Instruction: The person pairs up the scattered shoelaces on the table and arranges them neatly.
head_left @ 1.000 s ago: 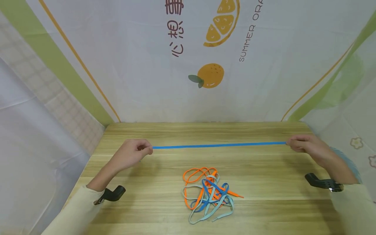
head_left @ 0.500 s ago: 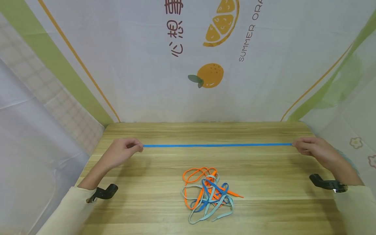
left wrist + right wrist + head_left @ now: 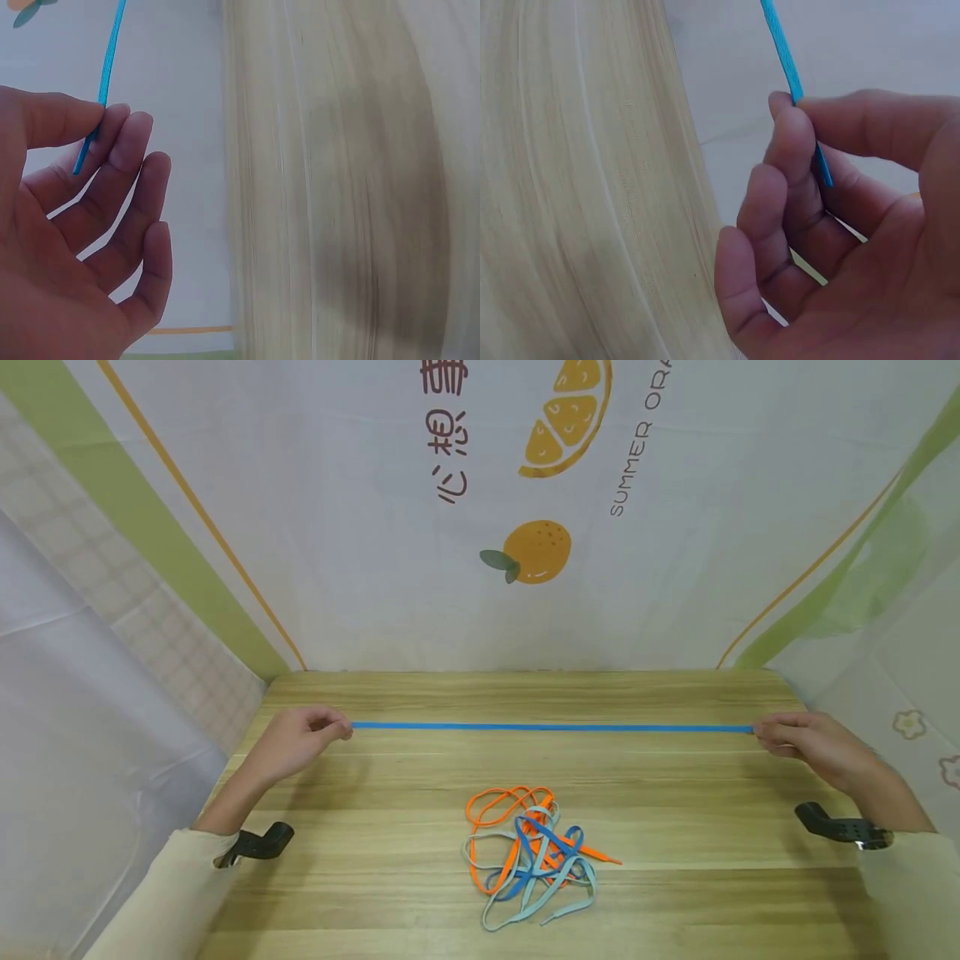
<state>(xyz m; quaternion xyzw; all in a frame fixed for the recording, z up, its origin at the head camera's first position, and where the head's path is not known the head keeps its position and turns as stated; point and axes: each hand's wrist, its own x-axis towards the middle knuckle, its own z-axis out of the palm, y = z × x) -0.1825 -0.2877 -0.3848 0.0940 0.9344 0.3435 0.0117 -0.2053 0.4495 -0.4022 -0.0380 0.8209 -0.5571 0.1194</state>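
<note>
A bright blue shoelace (image 3: 551, 727) stretches straight and nearly level across the far part of the table in the head view. My left hand (image 3: 303, 739) pinches one end between thumb and index finger; in the left wrist view the lace's short tip (image 3: 84, 154) pokes out below the thumb. At the other end, my right hand (image 3: 813, 747) pinches the lace the same way, its tip (image 3: 824, 166) sticking out past the fingers in the right wrist view. Nearer me lies a tangled pile of orange (image 3: 480, 860), darker blue (image 3: 517, 887) and pale green (image 3: 525, 913) shoelaces.
The wooden table (image 3: 390, 877) ends at the back against a white printed cloth (image 3: 360, 568). More cloth hangs on the left (image 3: 90, 710) and right (image 3: 877, 693) sides. Black camera mounts (image 3: 262, 842) sit at both wrists.
My hands have moved apart, the left one farther left and slightly away, the right one a little right. The blue shoelace between them now shows a longer span and lies more level.
</note>
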